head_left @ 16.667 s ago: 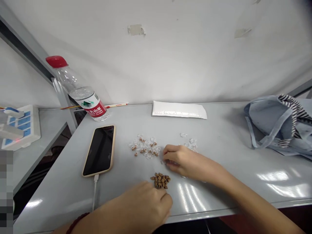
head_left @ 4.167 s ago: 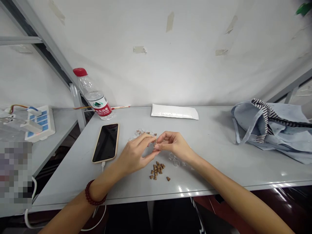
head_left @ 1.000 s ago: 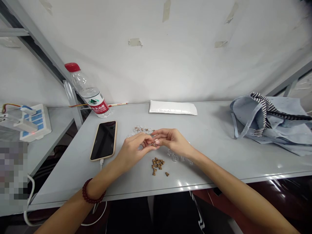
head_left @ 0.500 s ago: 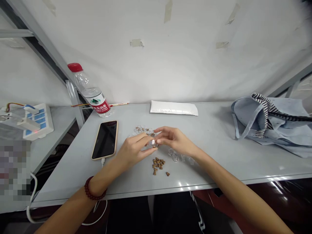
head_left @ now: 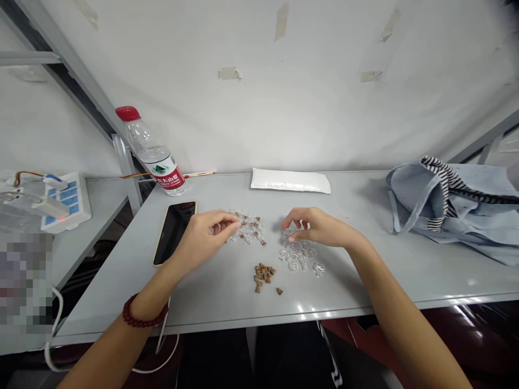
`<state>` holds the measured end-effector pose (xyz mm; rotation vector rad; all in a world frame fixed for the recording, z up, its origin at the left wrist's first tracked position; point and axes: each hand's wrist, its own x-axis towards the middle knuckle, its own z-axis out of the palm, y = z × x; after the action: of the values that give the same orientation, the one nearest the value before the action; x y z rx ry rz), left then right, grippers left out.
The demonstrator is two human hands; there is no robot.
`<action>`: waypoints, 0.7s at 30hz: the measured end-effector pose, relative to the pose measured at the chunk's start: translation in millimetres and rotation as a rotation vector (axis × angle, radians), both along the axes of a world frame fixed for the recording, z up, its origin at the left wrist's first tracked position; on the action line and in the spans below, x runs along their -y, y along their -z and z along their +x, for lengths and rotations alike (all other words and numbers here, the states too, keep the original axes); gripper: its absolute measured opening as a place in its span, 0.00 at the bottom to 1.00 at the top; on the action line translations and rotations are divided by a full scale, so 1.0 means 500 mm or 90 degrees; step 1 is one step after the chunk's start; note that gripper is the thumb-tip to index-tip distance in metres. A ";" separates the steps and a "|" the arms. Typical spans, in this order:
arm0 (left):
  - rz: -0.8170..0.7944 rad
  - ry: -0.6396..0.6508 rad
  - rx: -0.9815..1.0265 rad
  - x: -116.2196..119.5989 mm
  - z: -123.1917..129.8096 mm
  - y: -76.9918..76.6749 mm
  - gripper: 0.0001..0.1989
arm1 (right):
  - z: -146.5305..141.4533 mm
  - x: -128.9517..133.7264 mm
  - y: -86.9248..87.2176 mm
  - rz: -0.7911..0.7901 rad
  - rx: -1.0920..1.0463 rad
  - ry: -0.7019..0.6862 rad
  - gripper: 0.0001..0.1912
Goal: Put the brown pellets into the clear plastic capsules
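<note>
My left hand (head_left: 208,232), a dark red bead bracelet on its wrist, is over the left edge of a pile of tiny clear bottles with brown stoppers (head_left: 249,232). Its thumb and forefinger are pinched together; what they hold, if anything, I cannot make out. My right hand (head_left: 316,227) reaches over a second pile of clear little bottles (head_left: 300,254), which show no brown ends. Its thumb and forefinger are apart, with clear pieces below them. Several small tapered brown stoppers (head_left: 263,273) lie between my forearms, with a single stopper (head_left: 279,291) off to the right.
A phone (head_left: 174,227) on a white cable lies left of my left hand. A red-capped water bottle (head_left: 160,162) stands behind it. A white packet (head_left: 290,180) lies by the wall, and a light blue cloth bag (head_left: 466,210) at the right. A power strip (head_left: 68,202) sits far left.
My hands, which were together around a small clear bottle, have separated. The left moved left to the stoppered pile, the right moved right over the clear pile.
</note>
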<state>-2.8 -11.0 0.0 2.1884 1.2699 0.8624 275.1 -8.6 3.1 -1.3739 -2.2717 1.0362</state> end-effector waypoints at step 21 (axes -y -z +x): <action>-0.189 0.310 -0.128 0.028 0.041 0.042 0.06 | -0.004 -0.007 0.013 0.028 0.096 0.009 0.08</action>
<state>17.7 -24.9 -21.1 2.2302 0.8200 0.2512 273.0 -5.0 -3.4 -1.4927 -2.3721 0.9013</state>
